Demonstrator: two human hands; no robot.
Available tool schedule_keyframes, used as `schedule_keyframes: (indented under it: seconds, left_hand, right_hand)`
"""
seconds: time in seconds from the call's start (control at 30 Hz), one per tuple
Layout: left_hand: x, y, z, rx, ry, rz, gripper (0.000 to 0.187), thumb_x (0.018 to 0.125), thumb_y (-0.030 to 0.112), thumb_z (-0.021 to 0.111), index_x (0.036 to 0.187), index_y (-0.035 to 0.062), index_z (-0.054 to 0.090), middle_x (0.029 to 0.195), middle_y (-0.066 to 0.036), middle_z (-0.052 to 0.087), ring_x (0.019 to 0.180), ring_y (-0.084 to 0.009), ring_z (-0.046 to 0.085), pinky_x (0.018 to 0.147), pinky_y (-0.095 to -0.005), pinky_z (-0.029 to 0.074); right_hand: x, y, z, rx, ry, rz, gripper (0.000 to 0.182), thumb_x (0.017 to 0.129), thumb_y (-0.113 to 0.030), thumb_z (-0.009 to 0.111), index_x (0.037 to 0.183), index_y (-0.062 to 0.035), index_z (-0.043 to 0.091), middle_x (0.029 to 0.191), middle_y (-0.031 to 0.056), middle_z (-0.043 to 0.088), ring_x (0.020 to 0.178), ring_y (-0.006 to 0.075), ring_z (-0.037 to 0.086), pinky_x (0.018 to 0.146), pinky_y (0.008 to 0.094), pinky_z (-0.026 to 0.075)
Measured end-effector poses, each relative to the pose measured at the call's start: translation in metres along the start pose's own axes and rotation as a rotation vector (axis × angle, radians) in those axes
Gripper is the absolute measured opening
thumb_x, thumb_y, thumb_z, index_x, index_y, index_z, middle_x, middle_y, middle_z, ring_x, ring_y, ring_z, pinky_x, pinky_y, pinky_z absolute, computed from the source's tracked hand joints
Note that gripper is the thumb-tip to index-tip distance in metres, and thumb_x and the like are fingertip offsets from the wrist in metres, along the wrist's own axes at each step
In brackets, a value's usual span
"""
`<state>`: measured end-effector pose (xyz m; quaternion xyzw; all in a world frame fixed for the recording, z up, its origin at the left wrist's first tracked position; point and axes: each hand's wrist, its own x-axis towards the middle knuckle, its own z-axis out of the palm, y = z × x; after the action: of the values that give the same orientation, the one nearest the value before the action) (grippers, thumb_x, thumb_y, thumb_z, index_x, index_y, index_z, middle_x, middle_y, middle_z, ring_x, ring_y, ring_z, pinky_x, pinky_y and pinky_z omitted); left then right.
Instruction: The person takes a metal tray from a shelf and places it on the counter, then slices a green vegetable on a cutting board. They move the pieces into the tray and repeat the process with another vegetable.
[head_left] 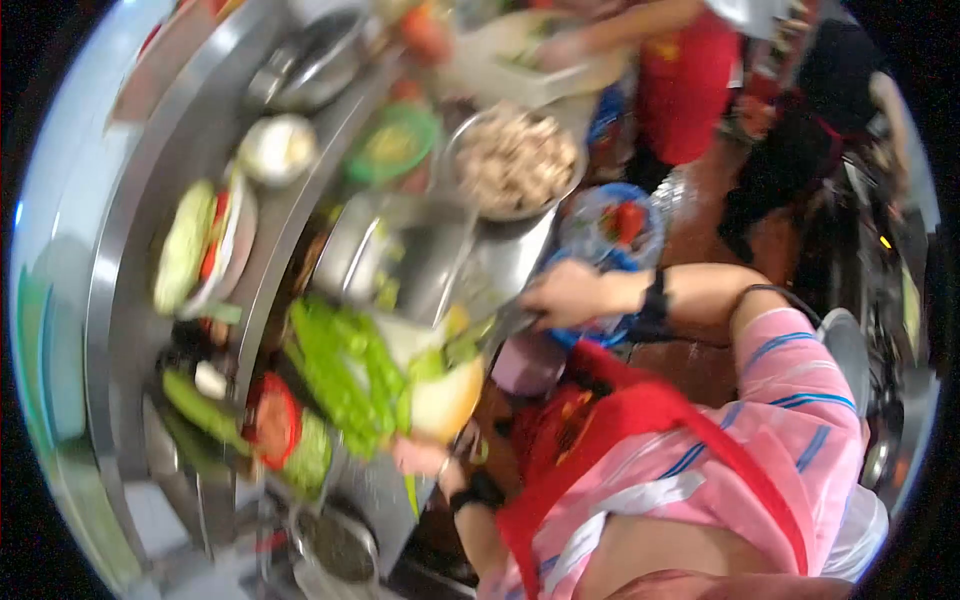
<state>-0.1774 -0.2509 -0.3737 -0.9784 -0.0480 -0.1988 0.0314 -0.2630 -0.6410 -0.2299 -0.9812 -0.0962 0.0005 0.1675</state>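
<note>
My right hand [568, 296] is closed around the handle of a knife [508, 325]. Its blade, blurred, lies over a pale round cutting board [447, 402] with cut green pieces on it. My left hand [422, 457] is at the board's near edge, its fingers curled against it and partly hidden. Touching or close beside that hand is a heap of long green peppers [345, 375]. Past the board stands a rectangular steel pan [425, 250] with some light green pieces in it.
Sliced pale meat fills a steel bowl [515, 160]; a green bowl [392, 142] is beside it. Blue baskets [610, 225] stand low at the right. A red basket [277, 420] and a shelf [300, 205] lie left. Another person's arm [640, 25] reaches over a white tray [520, 55].
</note>
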Motion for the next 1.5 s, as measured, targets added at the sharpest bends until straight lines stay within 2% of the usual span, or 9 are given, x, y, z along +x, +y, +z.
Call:
schedule_keyframes:
  seconds: [0.07, 0.13, 0.27, 0.5, 0.6, 0.87, 1.13, 1.2, 1.5]
  left_hand:
    - [-0.001, 0.014, -0.031, -0.256, 0.256, 0.194, 0.029, 0.078, 0.015, 0.051, 0.105, 0.0048, 0.052, 0.108, -0.020, 0.051, 0.099, -0.0369, 0.048, 0.080, -0.0470, 0.039]
    - [-0.006, 0.010, -0.018, -0.350, 0.233, 0.183, 0.039, 0.073, 0.017, 0.058, 0.110, 0.0065, 0.049, 0.116, -0.020, 0.046, 0.107, -0.0375, 0.043, 0.087, -0.0480, 0.035]
    - [0.003, 0.036, -0.046, -0.339, 0.137, 0.296, 0.047, 0.071, 0.018, 0.061, 0.114, 0.0071, 0.048, 0.119, -0.021, 0.044, 0.111, -0.0376, 0.040, 0.093, -0.0484, 0.031]
    - [0.041, 0.088, -0.030, -0.415, -0.190, 0.699, 0.063, 0.064, 0.021, 0.065, 0.123, 0.0138, 0.045, 0.127, -0.020, 0.040, 0.113, -0.0386, 0.041, 0.092, -0.0453, 0.038]
    - [0.056, 0.093, -0.026, -0.299, -0.400, 0.696, 0.065, 0.064, 0.025, 0.065, 0.125, 0.0192, 0.043, 0.132, -0.018, 0.034, 0.116, -0.0391, 0.038, 0.092, -0.0459, 0.038]
    - [0.076, 0.103, -0.034, -0.173, -0.572, 0.723, 0.068, 0.064, 0.030, 0.066, 0.127, 0.0223, 0.041, 0.130, -0.018, 0.037, 0.111, -0.0389, 0.044, 0.092, -0.0434, 0.039]
    - [0.089, 0.096, 0.000, -0.376, -0.550, 0.659, 0.061, 0.060, 0.022, 0.071, 0.118, 0.0233, 0.052, 0.115, -0.018, 0.049, 0.102, -0.0346, 0.050, 0.087, -0.0410, 0.043]
    - [0.092, 0.091, 0.013, -0.605, -0.487, 0.651, 0.055, 0.061, 0.016, 0.068, 0.115, 0.0156, 0.054, 0.107, -0.019, 0.053, 0.099, -0.0348, 0.050, 0.086, -0.0397, 0.042]
    - [0.103, 0.079, -0.059, -0.912, -0.455, 0.520, 0.039, 0.063, 0.004, 0.061, 0.102, 0.0095, 0.060, 0.101, -0.017, 0.054, 0.097, -0.0324, 0.051, 0.085, -0.0354, 0.042]
  right_hand:
    - [-0.005, -0.008, -0.022, 0.012, 0.011, -0.023, 0.029, 0.062, -0.028, 0.064, 0.086, -0.0121, 0.058, 0.072, 0.0104, 0.058, 0.069, 0.0299, 0.060, 0.058, 0.0418, 0.047]
    - [-0.011, -0.003, -0.015, -0.008, 0.065, -0.057, 0.033, 0.062, -0.027, 0.066, 0.091, -0.0133, 0.059, 0.077, 0.0086, 0.058, 0.074, 0.0284, 0.059, 0.066, 0.0409, 0.046]
    - [-0.010, -0.009, -0.028, -0.208, -0.102, 0.020, 0.038, 0.060, -0.021, 0.064, 0.097, -0.0144, 0.058, 0.081, 0.0074, 0.058, 0.079, 0.0262, 0.059, 0.071, 0.0394, 0.044]
    - [0.004, -0.018, -0.001, -0.230, 0.047, -0.121, 0.012, 0.062, -0.019, 0.059, 0.073, -0.0133, 0.060, 0.066, 0.0072, 0.057, 0.066, 0.0264, 0.061, 0.053, 0.0404, 0.048]
    - [0.013, -0.032, 0.009, -0.280, -0.032, -0.046, 0.014, 0.066, -0.022, 0.059, 0.078, -0.0148, 0.060, 0.074, 0.0064, 0.059, 0.075, 0.0253, 0.061, 0.064, 0.0397, 0.045]
    - [-0.005, -0.030, -0.006, -0.323, -0.004, -0.008, 0.015, 0.064, -0.024, 0.060, 0.077, -0.0151, 0.060, 0.075, 0.0058, 0.058, 0.073, 0.0241, 0.060, 0.063, 0.0384, 0.043]
    - [0.018, -0.052, 0.017, -0.184, -0.038, 0.088, 0.010, 0.065, -0.019, 0.058, 0.075, -0.0151, 0.061, 0.077, 0.0058, 0.060, 0.074, 0.0262, 0.060, 0.066, 0.0397, 0.046]
    - [0.019, -0.058, 0.018, -0.162, -0.003, 0.059, 0.010, 0.065, -0.016, 0.058, 0.074, -0.0134, 0.061, 0.079, 0.0077, 0.059, 0.072, 0.0277, 0.060, 0.064, 0.0404, 0.048]
    - [0.017, -0.080, 0.009, -0.062, 0.125, 0.009, 0.028, 0.060, -0.020, 0.062, 0.087, -0.0124, 0.061, 0.075, 0.0099, 0.055, 0.072, 0.0261, 0.058, 0.067, 0.0366, 0.044]
